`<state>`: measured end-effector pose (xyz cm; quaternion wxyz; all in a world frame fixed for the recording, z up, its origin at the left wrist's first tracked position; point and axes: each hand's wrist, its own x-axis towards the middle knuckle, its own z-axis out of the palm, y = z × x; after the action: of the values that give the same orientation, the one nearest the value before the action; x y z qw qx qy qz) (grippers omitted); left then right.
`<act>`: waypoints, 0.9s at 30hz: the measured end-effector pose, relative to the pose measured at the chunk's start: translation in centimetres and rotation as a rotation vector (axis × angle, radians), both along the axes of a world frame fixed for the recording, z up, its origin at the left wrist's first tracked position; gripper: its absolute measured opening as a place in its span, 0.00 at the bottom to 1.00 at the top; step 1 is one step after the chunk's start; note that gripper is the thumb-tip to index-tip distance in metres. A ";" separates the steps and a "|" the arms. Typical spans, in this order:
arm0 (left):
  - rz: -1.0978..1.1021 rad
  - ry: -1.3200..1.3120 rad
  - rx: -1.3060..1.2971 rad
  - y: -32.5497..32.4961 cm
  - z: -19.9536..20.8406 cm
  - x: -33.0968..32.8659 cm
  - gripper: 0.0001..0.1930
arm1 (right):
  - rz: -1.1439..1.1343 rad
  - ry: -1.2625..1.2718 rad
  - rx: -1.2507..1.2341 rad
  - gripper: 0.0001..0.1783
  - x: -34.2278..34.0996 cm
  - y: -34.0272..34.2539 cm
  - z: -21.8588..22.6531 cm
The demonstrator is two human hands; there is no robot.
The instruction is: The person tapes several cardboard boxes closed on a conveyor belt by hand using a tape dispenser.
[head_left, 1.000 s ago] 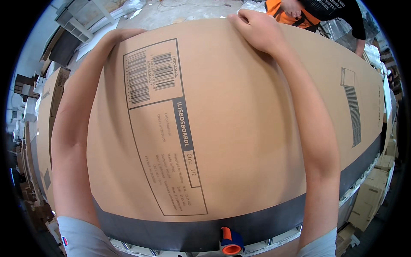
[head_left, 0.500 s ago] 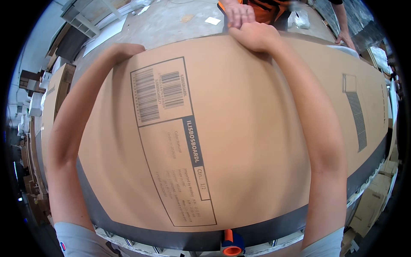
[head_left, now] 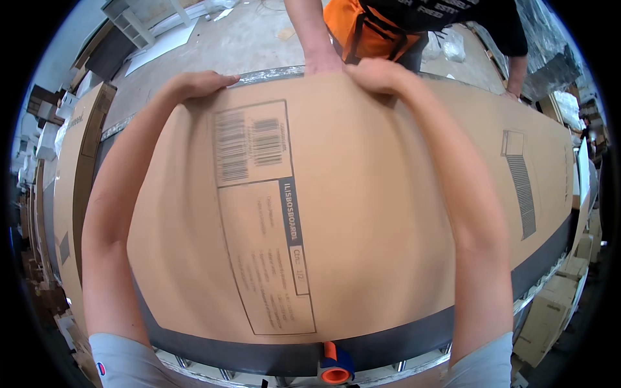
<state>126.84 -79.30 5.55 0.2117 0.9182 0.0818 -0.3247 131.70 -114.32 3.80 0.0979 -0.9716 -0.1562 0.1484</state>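
Note:
A large flat cardboard box with a printed label panel lies in front of me, spanning most of the view. Both my arms reach across it to its far edge. My left hand is hooked over that edge at the left, its fingertips partly hidden. Farther right, my right hand grips the same edge, with its fingers curled over out of sight. Another person's hand reaches down just left of my right hand, its fingers hidden behind the box. A blue and orange tape dispenser sits at the near edge.
The box rests on a dark work surface with metal parts below. Another carton stands at the left. Opposite me is a person in a dark shirt and orange garment. Cartons are stacked at the right; a grey shelf unit stands far left.
The box's far edge sits lower in view, and the surface's edge shows beyond it. The other person has leaned in, one hand now reaching behind the box edge. My hands stay on the box.

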 end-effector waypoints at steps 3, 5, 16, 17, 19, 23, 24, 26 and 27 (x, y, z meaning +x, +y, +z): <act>0.042 -0.148 -0.021 1.5 -2.0 -1.7 0.38 | 0.042 0.156 0.067 0.42 1.5 -0.6 -0.7; -0.178 -0.400 0.310 2.6 -4.2 -1.4 0.37 | -0.015 0.066 -0.007 0.35 0.6 1.5 -0.6; -0.199 -0.968 0.443 -0.5 -4.7 -5.3 0.20 | -0.129 -0.193 0.031 0.32 0.6 0.8 -2.9; -0.218 -0.870 0.479 -0.6 -3.9 -5.4 0.20 | -0.127 -0.187 -0.004 0.32 0.7 0.8 -2.7; -0.240 -0.786 0.549 -0.7 -2.5 -5.2 0.26 | -0.118 -0.181 -0.070 0.33 1.0 1.0 -1.9; -0.042 -0.626 0.376 2.2 -2.7 -5.9 0.35 | -0.109 -0.154 -0.131 0.36 -0.3 2.4 -1.2; -0.030 -0.602 0.358 3.1 -2.9 -6.0 0.40 | -0.110 -0.169 -0.154 0.36 0.0 1.9 -1.0; -0.025 -0.583 0.324 4.4 -2.9 -7.0 0.40 | -0.111 -0.175 -0.185 0.38 0.0 1.2 -2.3; -0.021 -0.569 0.323 5.1 -2.6 -7.5 0.39 | -0.113 -0.190 -0.182 0.37 -0.2 1.5 -2.4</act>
<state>119.30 -74.20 2.97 0.0741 0.9946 0.0604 -0.0401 131.46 -112.82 1.40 0.0023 -0.9934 -0.0956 0.0635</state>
